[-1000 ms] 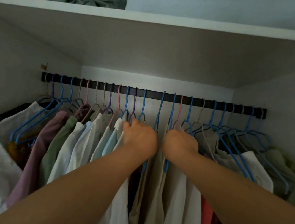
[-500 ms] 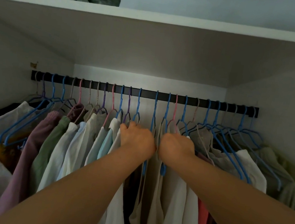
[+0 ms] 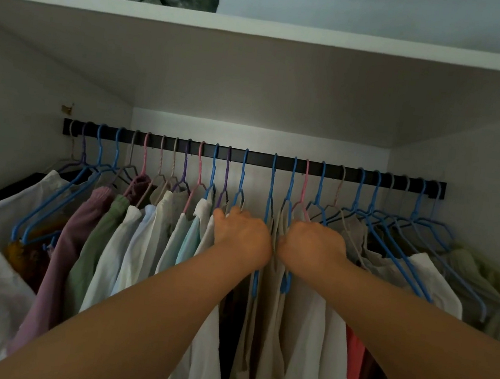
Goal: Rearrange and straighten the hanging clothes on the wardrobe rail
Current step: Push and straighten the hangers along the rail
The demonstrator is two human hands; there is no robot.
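Above both hands, dark rail (image 3: 255, 158) crowded with clothes (image 3: 148, 239) on hangers (image 3: 362, 209). Left hand (image 3: 241, 237) and right hand (image 3: 314, 244) curled into garment tops, nearly touching; closer together than before.

A single head-worn view looks straight into the wardrobe and slightly upward, close enough that both forearms reach in from 6 o'clock. The rail (image 3: 254, 157) runs from 9 to 3 o'clock across the middle, and the shelf (image 3: 324, 37) spans 12 o'clock (wide-angle lens, edges bowed).
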